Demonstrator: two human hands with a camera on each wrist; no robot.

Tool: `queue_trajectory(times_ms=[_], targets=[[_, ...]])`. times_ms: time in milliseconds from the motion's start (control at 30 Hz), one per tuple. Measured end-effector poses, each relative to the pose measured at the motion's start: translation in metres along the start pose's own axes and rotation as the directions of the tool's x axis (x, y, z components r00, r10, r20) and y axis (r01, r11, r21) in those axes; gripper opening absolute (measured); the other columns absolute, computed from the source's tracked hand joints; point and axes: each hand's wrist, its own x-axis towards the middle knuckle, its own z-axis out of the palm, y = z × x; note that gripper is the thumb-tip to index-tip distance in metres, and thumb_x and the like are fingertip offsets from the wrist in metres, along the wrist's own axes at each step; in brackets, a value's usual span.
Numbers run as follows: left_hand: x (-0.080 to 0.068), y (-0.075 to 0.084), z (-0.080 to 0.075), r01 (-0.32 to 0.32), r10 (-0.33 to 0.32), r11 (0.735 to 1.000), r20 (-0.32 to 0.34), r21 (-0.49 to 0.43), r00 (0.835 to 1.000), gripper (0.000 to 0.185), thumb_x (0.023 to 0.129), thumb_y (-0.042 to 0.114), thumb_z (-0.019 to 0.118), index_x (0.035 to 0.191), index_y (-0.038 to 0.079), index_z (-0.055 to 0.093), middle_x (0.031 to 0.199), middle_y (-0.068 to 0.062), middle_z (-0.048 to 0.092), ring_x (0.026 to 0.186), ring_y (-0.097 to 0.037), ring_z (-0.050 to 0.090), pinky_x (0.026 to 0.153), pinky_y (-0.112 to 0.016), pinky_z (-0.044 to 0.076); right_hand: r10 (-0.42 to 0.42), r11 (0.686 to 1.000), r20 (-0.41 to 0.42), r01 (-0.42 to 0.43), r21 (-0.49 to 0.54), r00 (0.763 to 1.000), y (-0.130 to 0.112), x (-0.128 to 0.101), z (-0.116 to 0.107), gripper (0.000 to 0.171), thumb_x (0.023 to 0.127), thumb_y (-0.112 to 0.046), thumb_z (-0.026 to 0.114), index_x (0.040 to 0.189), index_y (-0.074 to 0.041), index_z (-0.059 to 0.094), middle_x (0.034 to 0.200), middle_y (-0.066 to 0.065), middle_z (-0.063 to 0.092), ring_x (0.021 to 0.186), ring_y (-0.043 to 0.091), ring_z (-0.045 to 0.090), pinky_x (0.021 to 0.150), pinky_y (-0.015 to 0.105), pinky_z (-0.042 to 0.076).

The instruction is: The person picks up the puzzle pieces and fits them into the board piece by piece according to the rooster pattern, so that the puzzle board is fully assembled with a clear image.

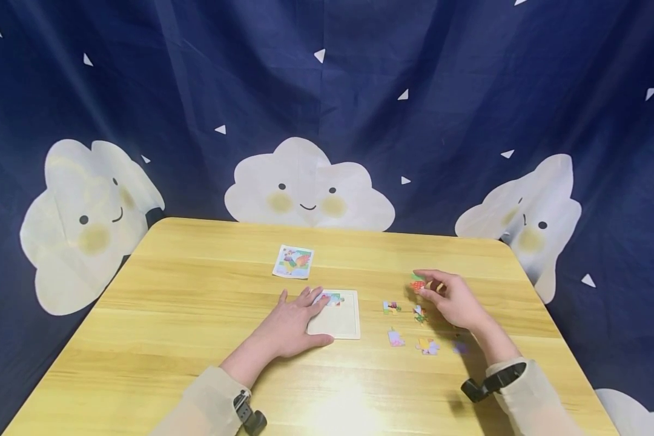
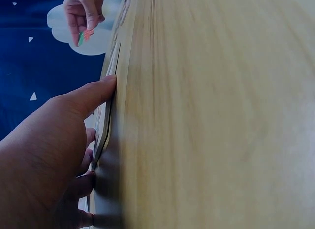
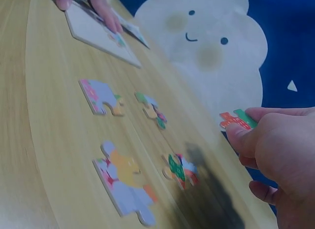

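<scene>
Meanwhile, at a pale wooden table (image 1: 196, 315) set before a navy cloud-print backdrop (image 1: 305, 188), a person's left hand (image 1: 291, 324) lies flat with fingers straight and spread, pressing on the left part of a cream puzzle tray (image 1: 340, 324) just below the centre of the head view; one coloured piece (image 1: 333, 298) sits in the tray's upper corner by the fingertips. From the left wrist view the thumb (image 2: 91, 93) is seen stretched along the tray's edge. To the right of centre, the right hand (image 1: 455, 300) is raised slightly off the table, thumb and forefinger pinching a small red-and-green puzzle piece (image 1: 417, 283); the right wrist view shows that piece (image 3: 236, 119) held at the fingertips, clear of the tabletop, at the right middle of the frame. Between the two hands and below the right one, loose pieces lie face up: a blue-and-pink piece (image 1: 391, 307), a small green-and-orange piece (image 1: 419, 313), a pink-and-lilac piece (image 1: 395, 338), a yellow-and-lilac piece (image 1: 428, 346). A picture card (image 1: 293, 261) rests above the tray, towards the table's far edge, well apart from the right hand
</scene>
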Motion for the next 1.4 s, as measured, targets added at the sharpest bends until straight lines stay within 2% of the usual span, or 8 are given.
queue_trajectory(times_ms=[267, 500, 667, 933, 1167, 1400], targets=[[-0.001, 0.000, -0.001, -0.008, 0.008, 1.000, -0.003, 0.004, 1.000, 0.091, 0.095, 0.071, 0.062, 0.164, 0.016, 0.043, 0.172, -0.005, 0.030, 0.157, -0.033, 0.028, 0.120, -0.074, 0.016, -0.015, 1.000, 0.024, 0.015, 0.014, 1.000, -0.009, 0.006, 0.009, 0.042, 0.098, -0.001, 0.074, 0.139, -0.003, 0.068, 0.097, 0.003, 0.068, 0.076, 0.023, 0.058, 0.058, 0.028, 0.048], [-0.001, -0.001, 0.000, -0.012, 0.012, 1.000, -0.007, -0.002, 1.000, 0.091, 0.094, 0.072, 0.062, 0.164, 0.015, 0.044, 0.172, -0.006, 0.031, 0.157, -0.033, 0.029, 0.120, -0.073, 0.016, -0.011, 0.998, 0.066, 0.007, 0.055, 0.998, -0.016, 0.010, 0.016, 0.041, 0.100, -0.002, 0.072, 0.141, -0.002, 0.067, 0.098, 0.006, 0.070, 0.071, 0.023, 0.060, 0.051, 0.030, 0.050], [-0.001, -0.001, 0.001, -0.007, 0.007, 1.000, -0.007, 0.002, 1.000, 0.092, 0.094, 0.073, 0.061, 0.164, 0.016, 0.044, 0.172, -0.006, 0.031, 0.157, -0.032, 0.029, 0.121, -0.073, 0.016, -0.010, 0.998, 0.085, 0.004, 0.066, 0.996, -0.022, 0.013, 0.021, 0.041, 0.100, -0.003, 0.072, 0.141, -0.004, 0.067, 0.100, 0.004, 0.071, 0.074, 0.026, 0.061, 0.053, 0.029, 0.049], [-0.001, -0.001, 0.000, -0.013, 0.013, 1.000, -0.009, 0.010, 1.000, 0.092, 0.094, 0.073, 0.061, 0.164, 0.015, 0.043, 0.172, -0.006, 0.031, 0.157, -0.032, 0.029, 0.120, -0.074, 0.016, -0.023, 0.995, 0.117, 0.012, 0.095, 0.993, -0.028, 0.020, 0.035, 0.041, 0.099, -0.005, 0.074, 0.140, -0.005, 0.068, 0.092, 0.001, 0.067, 0.069, 0.019, 0.057, 0.056, 0.028, 0.046], [-0.001, -0.001, -0.001, -0.010, 0.010, 1.000, -0.002, 0.011, 1.000, 0.091, 0.095, 0.072, 0.061, 0.164, 0.016, 0.043, 0.172, -0.006, 0.031, 0.157, -0.032, 0.029, 0.120, -0.073, 0.016, -0.081, 0.989, 0.140, 0.061, 0.137, 0.987, -0.037, 0.027, 0.049, 0.041, 0.099, 0.000, 0.073, 0.139, -0.001, 0.068, 0.097, 0.004, 0.067, 0.071, 0.020, 0.059, 0.056, 0.028, 0.051], [-0.001, 0.000, -0.002, -0.002, 0.002, 1.000, 0.004, 0.004, 1.000, 0.092, 0.094, 0.073, 0.061, 0.164, 0.016, 0.043, 0.172, -0.006, 0.031, 0.157, -0.032, 0.028, 0.121, -0.073, 0.015, -0.135, 0.981, 0.138, 0.114, 0.155, 0.981, -0.044, 0.032, 0.063, 0.039, 0.097, 0.000, 0.074, 0.136, 0.000, 0.070, 0.098, 0.003, 0.064, 0.079, 0.020, 0.055, 0.065, 0.029, 0.048]])
